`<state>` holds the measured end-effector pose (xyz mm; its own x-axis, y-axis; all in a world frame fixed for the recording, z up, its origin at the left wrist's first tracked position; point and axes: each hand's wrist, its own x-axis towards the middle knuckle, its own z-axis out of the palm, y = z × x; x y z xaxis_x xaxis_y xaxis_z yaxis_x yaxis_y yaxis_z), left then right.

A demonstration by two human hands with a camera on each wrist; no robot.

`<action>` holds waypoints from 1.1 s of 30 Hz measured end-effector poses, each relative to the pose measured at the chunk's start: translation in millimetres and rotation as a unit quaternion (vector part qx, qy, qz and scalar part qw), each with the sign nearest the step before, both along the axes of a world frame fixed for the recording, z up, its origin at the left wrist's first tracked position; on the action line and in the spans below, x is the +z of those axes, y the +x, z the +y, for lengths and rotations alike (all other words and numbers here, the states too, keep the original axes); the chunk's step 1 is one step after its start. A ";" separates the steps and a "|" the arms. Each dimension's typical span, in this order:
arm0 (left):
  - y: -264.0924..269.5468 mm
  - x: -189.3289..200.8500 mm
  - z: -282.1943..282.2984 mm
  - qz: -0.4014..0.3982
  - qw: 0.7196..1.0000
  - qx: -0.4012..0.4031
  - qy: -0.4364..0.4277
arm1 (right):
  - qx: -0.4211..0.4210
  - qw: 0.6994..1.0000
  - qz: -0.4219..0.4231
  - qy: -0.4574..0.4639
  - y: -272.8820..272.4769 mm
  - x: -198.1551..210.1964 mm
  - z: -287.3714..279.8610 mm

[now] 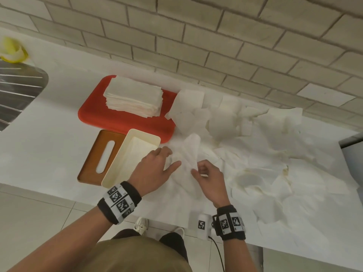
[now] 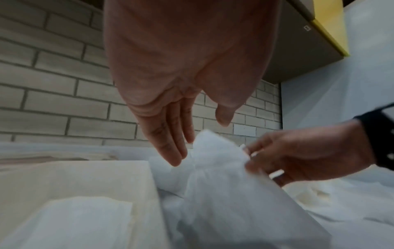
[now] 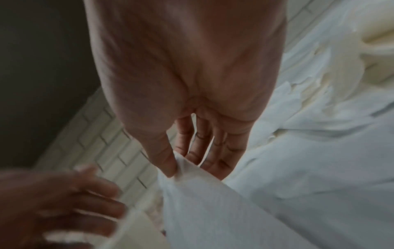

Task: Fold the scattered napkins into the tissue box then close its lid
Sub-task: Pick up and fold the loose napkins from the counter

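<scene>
Lying just left of the spread, empty left hand (image 1: 155, 169): the open tissue box (image 1: 131, 159), lid (image 1: 100, 157) flat beyond it. Rising between both hands, long axis running away from the fingertips: a napkin (image 1: 190, 152), its edge pinched by the right hand (image 1: 209, 178), nearer than the left. Spreading rightward over the white counter (image 1: 39, 146) below a brick wall (image 1: 216, 46): loose napkins (image 1: 255, 154).

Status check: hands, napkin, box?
Right hand pinches napkin; left hand open beside it. Box open, lid off alongside. Nothing blocking.
</scene>
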<state>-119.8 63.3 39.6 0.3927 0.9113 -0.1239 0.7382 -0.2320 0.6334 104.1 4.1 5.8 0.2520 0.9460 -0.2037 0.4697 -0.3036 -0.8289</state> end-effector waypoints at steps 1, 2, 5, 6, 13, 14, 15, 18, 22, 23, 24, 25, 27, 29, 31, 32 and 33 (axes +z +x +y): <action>6.4 -0.3 2.9 -0.032 0.999 0.010 -0.028 | -0.003 0.999 0.034 0.018 -1.4 12.1 -2.8; 12.3 1.4 5.9 -0.067 0.996 0.021 -0.057 | -0.004 0.997 0.068 0.033 -1.5 23.8 -5.6; 25.4 6.7 15.0 -0.170 0.977 0.049 -0.116 | -0.005 0.988 0.142 0.057 5.1 46.9 -10.9; 27.7 8.9 17.2 -0.201 0.969 0.053 -0.131 | -0.007 0.986 0.155 0.056 7.9 50.3 -12.4; 38.2 38.0 25.1 -0.299 0.944 0.008 -0.136 | -0.017 0.980 0.197 0.035 19.5 45.9 -22.4; 39.1 46.4 25.8 -0.291 0.947 -0.005 -0.133 | -0.020 0.978 0.205 0.034 21.2 41.7 -23.9; 37.0 53.8 27.7 -0.286 0.949 -0.016 -0.131 | -0.025 0.975 0.217 0.036 22.0 37.6 -24.0; 26.5 82.9 34.9 -0.255 0.961 -0.049 -0.093 | -0.090 0.938 0.332 0.038 16.7 28.7 -11.6; 8.6 134.9 43.0 -0.264 0.963 -0.056 -0.027 | -0.085 0.848 0.523 -0.006 -19.3 28.7 18.6; 3.0 147.6 44.1 -0.274 0.960 -0.055 -0.007 | -0.057 0.823 0.566 0.002 -30.6 34.0 23.1; -3.5 159.4 44.6 -0.280 0.958 -0.054 0.017 | -0.037 0.782 0.622 0.008 -40.5 38.3 26.5; -11.6 168.8 45.4 -0.285 0.956 -0.049 0.041 | -0.027 0.736 0.677 0.007 -48.7 43.4 28.7; -32.4 181.2 47.2 -0.293 0.952 -0.030 0.079 | -0.018 0.698 0.715 0.039 -56.4 49.6 35.2; -55.9 185.4 48.6 -0.300 0.947 0.001 0.110 | -0.021 0.727 0.680 0.091 -58.4 56.4 43.0; -79.1 178.6 50.4 -0.310 0.942 0.036 0.122 | -0.028 0.771 0.622 0.131 -58.4 66.1 51.7; -88.5 170.9 51.8 -0.320 0.939 0.048 0.115 | -0.036 0.794 0.586 0.154 -57.8 70.7 54.1; -99.7 161.4 53.3 -0.334 0.935 0.059 0.102 | -0.043 0.816 0.548 0.178 -59.6 72.4 57.1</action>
<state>-219.6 116.5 200.9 0.2162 0.9308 0.2946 0.2215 -0.3406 0.9137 44.6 61.1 78.2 0.1714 0.9830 -0.0662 -0.6238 0.0562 -0.7795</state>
